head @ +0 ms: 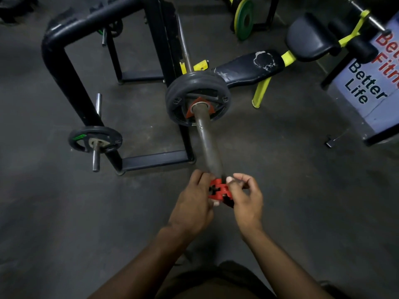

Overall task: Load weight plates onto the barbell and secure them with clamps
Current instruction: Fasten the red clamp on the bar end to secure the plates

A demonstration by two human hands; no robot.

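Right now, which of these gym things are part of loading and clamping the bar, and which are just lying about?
Part of the job:
barbell sleeve
black weight plates on it
red clamp, held at the sleeve's end by left hand and right hand

Lying about:
small plate on rack peg
green-yellow plate
bench pad

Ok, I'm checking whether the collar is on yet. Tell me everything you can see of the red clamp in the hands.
The clamp is red with black parts, plastic by its look, with a notched, interlocking body. It sits at the near end of the barbell sleeve, well short of the plates. The left hand grips it from one side and the right hand pinches it from the other. Whether it is latched cannot be told.
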